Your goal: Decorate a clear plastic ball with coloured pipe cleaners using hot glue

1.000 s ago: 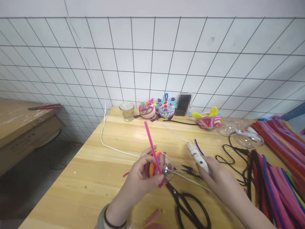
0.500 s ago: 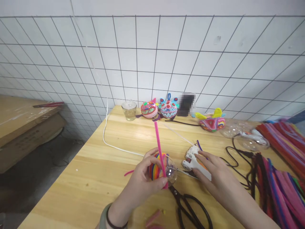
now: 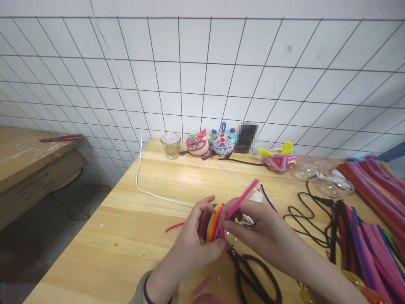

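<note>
Scissors lie at five o'clock from the rainbow-striped ball, round which the left grip curls; the right grip pinches closed on a pink pipe cleaner. Beyond, at eleven, stands a glass cup.

The right hand hides most of the white glue gun; the left hand covers part of the rainbow-striped ball. The bottom edge crops the black scissors. Mosaic blurring masks a dark object (too coarse to identify).
</note>
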The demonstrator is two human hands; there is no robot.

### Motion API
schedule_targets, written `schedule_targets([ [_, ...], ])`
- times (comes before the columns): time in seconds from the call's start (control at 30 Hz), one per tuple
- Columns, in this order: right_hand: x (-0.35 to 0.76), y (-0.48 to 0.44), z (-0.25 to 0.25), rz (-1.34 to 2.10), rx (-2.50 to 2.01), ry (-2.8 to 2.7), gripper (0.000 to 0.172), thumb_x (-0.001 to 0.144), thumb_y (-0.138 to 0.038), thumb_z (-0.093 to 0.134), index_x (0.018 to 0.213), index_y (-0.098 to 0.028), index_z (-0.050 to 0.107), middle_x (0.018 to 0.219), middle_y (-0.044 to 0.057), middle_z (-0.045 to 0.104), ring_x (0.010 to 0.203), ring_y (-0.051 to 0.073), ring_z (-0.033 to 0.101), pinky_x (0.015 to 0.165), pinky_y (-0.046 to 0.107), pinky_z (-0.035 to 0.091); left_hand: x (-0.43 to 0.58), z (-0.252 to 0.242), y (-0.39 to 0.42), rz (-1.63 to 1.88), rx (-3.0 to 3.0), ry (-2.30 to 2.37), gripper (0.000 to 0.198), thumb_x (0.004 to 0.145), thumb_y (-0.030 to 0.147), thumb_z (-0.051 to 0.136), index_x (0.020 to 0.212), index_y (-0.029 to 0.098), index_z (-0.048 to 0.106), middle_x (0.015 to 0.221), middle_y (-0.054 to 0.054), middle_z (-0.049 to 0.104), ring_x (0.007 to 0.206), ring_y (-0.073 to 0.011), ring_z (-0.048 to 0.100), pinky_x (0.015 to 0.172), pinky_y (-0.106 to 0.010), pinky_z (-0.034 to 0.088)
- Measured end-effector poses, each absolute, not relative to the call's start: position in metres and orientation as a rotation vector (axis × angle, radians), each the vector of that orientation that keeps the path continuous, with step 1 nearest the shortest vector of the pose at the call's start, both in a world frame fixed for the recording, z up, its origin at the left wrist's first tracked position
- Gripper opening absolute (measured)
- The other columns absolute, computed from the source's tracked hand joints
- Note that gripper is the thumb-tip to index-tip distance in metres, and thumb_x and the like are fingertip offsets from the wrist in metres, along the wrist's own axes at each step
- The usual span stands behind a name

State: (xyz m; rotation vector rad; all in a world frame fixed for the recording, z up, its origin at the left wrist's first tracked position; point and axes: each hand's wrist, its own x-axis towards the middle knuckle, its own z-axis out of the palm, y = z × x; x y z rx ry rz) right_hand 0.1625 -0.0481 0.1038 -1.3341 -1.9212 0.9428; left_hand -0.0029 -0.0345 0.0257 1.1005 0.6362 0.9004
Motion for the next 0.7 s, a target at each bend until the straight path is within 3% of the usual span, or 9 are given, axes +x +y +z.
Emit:
schedule_targets([
  [0.3, 0.168, -0.048, 0.084, 0.805, -1.352, -1.672, 0.005, 0.078, -0.022, 0.065, 0.075, -0.023, 0.069, 0.071, 0.002, 0.073, 0.068, 0.018, 0.068, 0.065, 0.027, 0.056, -0.006, 0.026, -0.034, 0.940, 1.079, 0.628, 0.050, 0.071, 0.014, 0.073, 0.112, 0.028, 0.049, 0.154, -0.007, 0.032, 0.117, -0.0250, 0.055, 0.091, -0.036, 0.046],
  [0.7, 0.172, -0.046, 0.076, 0.762, -1.351, -1.619, 0.006, 0.078, -0.025, 0.066, 0.075, -0.021, 0.068, 0.073, 0.003, 0.072, 0.070, 0.018, 0.068, 0.065, 0.026, 0.057, -0.006, 0.023, -0.033, 0.961, 1.114, 0.665, 0.048, 0.072, 0.015, 0.073, 0.112, 0.028, 0.050, 0.155, -0.007, 0.028, 0.126, -0.0271, 0.050, 0.099, -0.038, 0.042],
])
